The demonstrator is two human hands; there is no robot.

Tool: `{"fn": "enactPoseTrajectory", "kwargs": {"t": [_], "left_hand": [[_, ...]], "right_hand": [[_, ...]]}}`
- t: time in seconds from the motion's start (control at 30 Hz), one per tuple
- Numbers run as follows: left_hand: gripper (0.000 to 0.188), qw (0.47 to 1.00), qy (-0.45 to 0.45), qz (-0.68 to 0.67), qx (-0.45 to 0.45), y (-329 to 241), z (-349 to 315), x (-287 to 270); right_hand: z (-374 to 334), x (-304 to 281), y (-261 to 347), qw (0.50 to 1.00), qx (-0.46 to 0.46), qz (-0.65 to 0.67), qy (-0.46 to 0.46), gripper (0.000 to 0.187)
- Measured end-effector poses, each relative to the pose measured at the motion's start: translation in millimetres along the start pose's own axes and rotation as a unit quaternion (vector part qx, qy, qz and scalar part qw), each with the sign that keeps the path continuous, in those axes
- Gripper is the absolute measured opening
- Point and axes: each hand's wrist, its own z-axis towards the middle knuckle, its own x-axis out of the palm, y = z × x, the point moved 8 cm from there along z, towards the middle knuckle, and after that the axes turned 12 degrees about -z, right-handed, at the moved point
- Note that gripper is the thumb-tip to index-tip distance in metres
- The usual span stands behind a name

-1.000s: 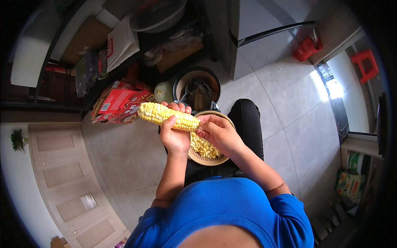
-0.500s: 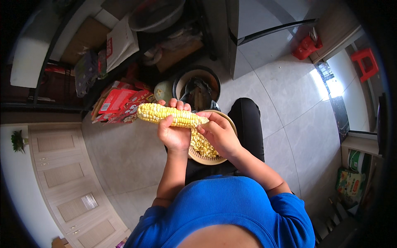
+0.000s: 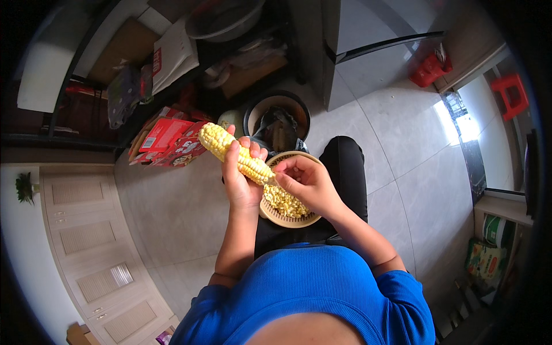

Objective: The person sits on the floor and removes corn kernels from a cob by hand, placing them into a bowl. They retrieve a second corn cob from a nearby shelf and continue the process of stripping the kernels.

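Note:
My left hand [image 3: 244, 185] is wrapped round an ear of corn [image 3: 217, 142], with yellow and whitish kernels, tilted with its thick end to the upper left. At the ear's narrow lower end, my right hand [image 3: 312, 185] has its fingers bent into a pinch against the tip; whether loose kernels are in that pinch is hidden. Below both hands, a tan woven-look plastic basket [image 3: 280, 220] rests at my lap, holding many loose corn kernels [image 3: 286, 203]. My right hand covers part of its rim.
Beyond the basket stands a round bin [image 3: 305, 110] with a dark liner. Flattened red boxes [image 3: 167, 138] lean by a dark shelf at the left. A grey fridge [image 3: 391, 26] stands ahead, with a red bucket [image 3: 430, 69] on the tiles [image 3: 414, 132] to its right.
The ear has swung from nearly level to a steeper tilt, its narrow end dropping toward the basket. My right hand's fingers have shifted slightly lower at the tip.

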Motion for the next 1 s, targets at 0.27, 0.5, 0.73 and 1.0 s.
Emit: {"fn": "enactPoseTrajectory", "kwargs": {"t": [0.27, 0.5, 0.73, 1.0], "left_hand": [[0.046, 0.996, 0.009, 0.082, 0.032, -4.6, -5.2, 8.2], [0.044, 0.996, 0.041, 0.076, 0.011, -2.5, -7.9, 14.4], [0.043, 0.996, 0.036, 0.072, 0.024, -3.6, -7.8, 5.6], [0.046, 0.991, 0.126, -0.015, 0.039, 1.5, -12.3, 23.9]], "right_hand": [[-8.2, 0.1, 55.4, 0.931, -0.113, -0.346, -0.026, 0.015], [-10.1, 2.3, 52.1, 0.934, -0.132, -0.332, 0.003, 0.014], [-9.0, 3.4, 49.9, 0.933, -0.131, -0.336, 0.019, 0.015], [-11.6, 10.3, -5.9, 0.967, 0.130, 0.200, 0.084, 0.036]]}}
